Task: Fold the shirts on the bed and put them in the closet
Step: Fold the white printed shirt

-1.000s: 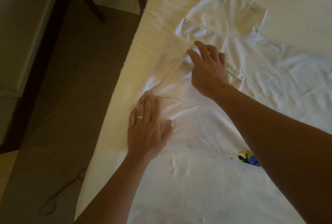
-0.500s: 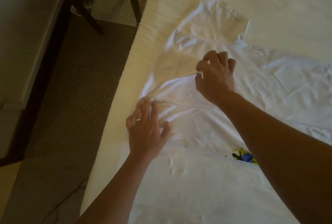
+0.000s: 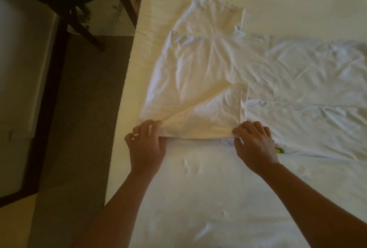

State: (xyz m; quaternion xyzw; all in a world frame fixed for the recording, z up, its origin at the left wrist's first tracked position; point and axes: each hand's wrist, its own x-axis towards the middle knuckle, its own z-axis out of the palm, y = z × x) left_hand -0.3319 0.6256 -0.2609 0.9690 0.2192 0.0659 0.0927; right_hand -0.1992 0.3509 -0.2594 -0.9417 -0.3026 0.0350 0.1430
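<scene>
a white shirt (image 3: 214,72) lies spread near the left edge of the bed (image 3: 198,198), one sleeve reaching toward the far side and its body running off to the right. the near sleeve is turned in over the body, and the person's left hand (image 3: 146,146) and right hand (image 3: 254,144) each pinch an end of that folded edge, fingers curled round the cloth, each grip closed on the shirt. the folding looks to be at an early stage: one side flap is being laid in, while the far sleeve and the long body remain flat and unfolded. a scrap of yellow and blue print (image 3: 279,150) peeks out just beside the right hand; whether it belongs to a second shirt cannot be told. no closet is in view, so the putting-away has yet to begin. a dark chair (image 3: 83,9) stands on the carpet (image 3: 79,108) beside the bed.
</scene>
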